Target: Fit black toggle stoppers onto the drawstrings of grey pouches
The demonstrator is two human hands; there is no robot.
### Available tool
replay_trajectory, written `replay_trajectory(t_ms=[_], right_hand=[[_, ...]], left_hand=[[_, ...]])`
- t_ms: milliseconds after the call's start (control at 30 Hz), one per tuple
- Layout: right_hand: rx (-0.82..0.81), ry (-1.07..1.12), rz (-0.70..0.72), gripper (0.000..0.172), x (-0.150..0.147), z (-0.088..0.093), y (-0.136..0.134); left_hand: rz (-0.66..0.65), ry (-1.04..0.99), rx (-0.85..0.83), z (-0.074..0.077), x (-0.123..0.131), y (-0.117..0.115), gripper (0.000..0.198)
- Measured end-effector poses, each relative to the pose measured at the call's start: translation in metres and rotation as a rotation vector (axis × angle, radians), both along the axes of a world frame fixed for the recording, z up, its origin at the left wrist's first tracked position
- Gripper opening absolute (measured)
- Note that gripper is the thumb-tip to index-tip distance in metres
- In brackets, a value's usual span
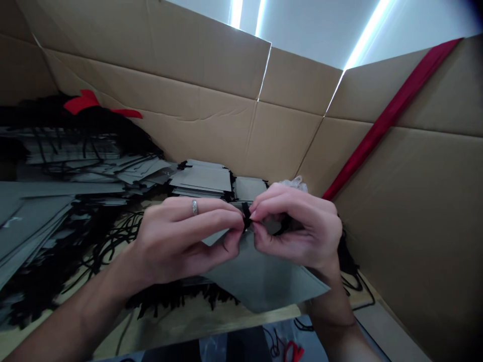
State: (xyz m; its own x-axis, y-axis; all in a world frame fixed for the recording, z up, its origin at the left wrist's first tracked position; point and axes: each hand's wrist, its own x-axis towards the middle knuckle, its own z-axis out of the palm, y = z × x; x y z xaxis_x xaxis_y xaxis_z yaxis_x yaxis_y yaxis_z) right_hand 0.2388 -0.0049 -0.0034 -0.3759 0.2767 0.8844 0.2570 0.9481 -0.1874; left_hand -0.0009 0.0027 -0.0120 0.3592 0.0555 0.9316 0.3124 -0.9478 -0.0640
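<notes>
Both hands meet in the middle of the view at a short black cord (246,211). My left hand (188,231), with a ring on one finger, pinches the cord from the left. From the right, my right hand (296,223) pinches it between thumb and forefinger, the fingertips of both hands almost touching. Below the hands hangs a grey flat panel (267,276), tilted, its corner pointing right; the cord appears to be at its upper edge. Part of the cord and panel is hidden behind the fingers.
Stacks of grey panels (202,178) with black cord ends stand behind the hands. More panels (41,211) and loose black cords (105,246) pile up at the left. Cardboard walls (204,105) surround the table, a dark red strip (388,120) crossing the right one. Red-handled scissors (293,352) lie below.
</notes>
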Motion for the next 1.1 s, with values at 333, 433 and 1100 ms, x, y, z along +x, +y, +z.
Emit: replay_trajectory(t_ms=[333, 433, 1100], right_hand=[[-0.062, 0.124, 0.087, 0.03, -0.007, 0.0, 0.004], [-0.051, 0.125, 0.047, 0.03, -0.007, 0.0, 0.004], [-0.331, 0.169, -0.051, 0.006, -0.011, 0.006, -0.003]], left_hand=[[-0.318, -0.18, -0.248, -0.003, 0.007, 0.017, 0.02], [-0.346, -0.169, -0.288, -0.002, 0.007, 0.019, 0.024], [-0.202, -0.144, -0.47, -0.004, 0.014, 0.0, 0.02]])
